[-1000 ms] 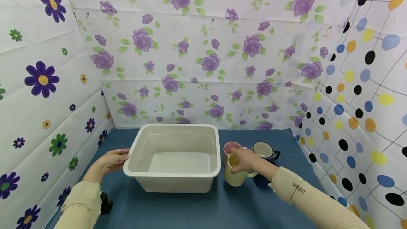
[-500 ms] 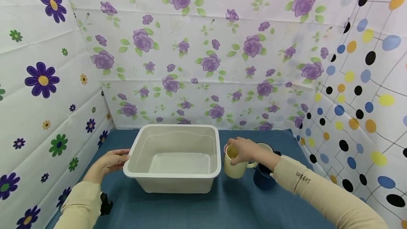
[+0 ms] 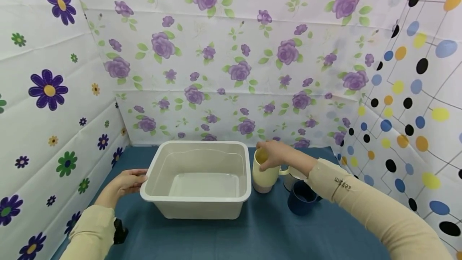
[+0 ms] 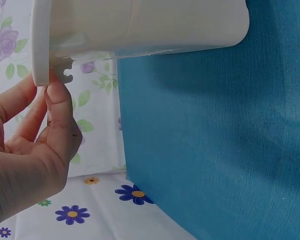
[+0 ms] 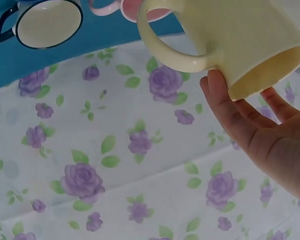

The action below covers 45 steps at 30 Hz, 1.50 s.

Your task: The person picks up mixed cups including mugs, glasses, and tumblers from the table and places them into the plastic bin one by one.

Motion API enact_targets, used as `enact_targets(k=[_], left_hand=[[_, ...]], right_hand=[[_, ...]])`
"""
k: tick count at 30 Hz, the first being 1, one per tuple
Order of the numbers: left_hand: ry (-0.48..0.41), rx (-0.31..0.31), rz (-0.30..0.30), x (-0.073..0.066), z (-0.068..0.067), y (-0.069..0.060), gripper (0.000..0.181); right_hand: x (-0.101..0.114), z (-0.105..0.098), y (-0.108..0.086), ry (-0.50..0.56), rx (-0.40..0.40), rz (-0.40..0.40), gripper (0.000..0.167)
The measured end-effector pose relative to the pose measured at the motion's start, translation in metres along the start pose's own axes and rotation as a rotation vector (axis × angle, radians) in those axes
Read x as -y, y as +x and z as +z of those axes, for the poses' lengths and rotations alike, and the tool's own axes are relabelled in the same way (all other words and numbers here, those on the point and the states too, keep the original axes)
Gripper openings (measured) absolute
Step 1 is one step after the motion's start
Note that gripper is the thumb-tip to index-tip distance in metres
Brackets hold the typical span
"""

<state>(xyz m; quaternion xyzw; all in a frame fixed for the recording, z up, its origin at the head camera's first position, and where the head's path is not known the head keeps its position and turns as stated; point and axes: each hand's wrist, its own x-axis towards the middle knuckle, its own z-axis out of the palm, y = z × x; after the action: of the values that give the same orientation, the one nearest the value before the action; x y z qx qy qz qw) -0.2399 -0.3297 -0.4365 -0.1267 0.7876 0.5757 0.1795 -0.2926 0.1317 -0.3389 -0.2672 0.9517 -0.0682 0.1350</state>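
Observation:
My left hand (image 3: pixel 120 187) pinches the left rim of a cream plastic basin (image 3: pixel 202 210); the left wrist view shows thumb and fingers meeting on that rim. Just right of the basin, my right hand (image 3: pixel 277 155) grips a pale yellow mug (image 3: pixel 266 176) by its mouth, holding it raised above the cloth, handle to the right. A pink mug (image 5: pixel 107 9) is mostly hidden behind the yellow one in the head view. Close by stand a white mug (image 5: pixel 49 24) with a dark rim and handle, partly covered by my right forearm, and a dark blue mug (image 3: pixel 302 202).
Blue cloth (image 3: pixel 195 240) covers the table. Patterned sheets hang at the back (image 3: pixel 216 111), left and right, close around the work area. A small black object (image 3: pixel 120 231) shows beside my left wrist. The basin's floor is visible with nothing in it.
My right hand has lifted the yellow mug up and away from me, uncovering the dark blue mug. My left hand and the basin stay where they were.

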Motion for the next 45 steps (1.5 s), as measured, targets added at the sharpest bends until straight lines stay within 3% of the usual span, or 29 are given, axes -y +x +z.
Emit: enact_targets(k=[18, 28, 45], left_hand=[[0.009, -0.006, -0.003, 0.006, -0.002, 0.003, 0.056], [0.000, -0.008, -0.015, 0.005, -0.004, 0.004, 0.056], [0.050, -0.003, -0.029, 0.001, -0.005, 0.005, 0.059]], right_hand=[[0.021, -0.030, 0.013, -0.027, 0.052, -0.010, 0.067], [0.034, -0.034, 0.023, -0.030, 0.044, -0.034, 0.067], [0.060, -0.027, 0.047, -0.057, 0.062, 0.009, 0.066]])
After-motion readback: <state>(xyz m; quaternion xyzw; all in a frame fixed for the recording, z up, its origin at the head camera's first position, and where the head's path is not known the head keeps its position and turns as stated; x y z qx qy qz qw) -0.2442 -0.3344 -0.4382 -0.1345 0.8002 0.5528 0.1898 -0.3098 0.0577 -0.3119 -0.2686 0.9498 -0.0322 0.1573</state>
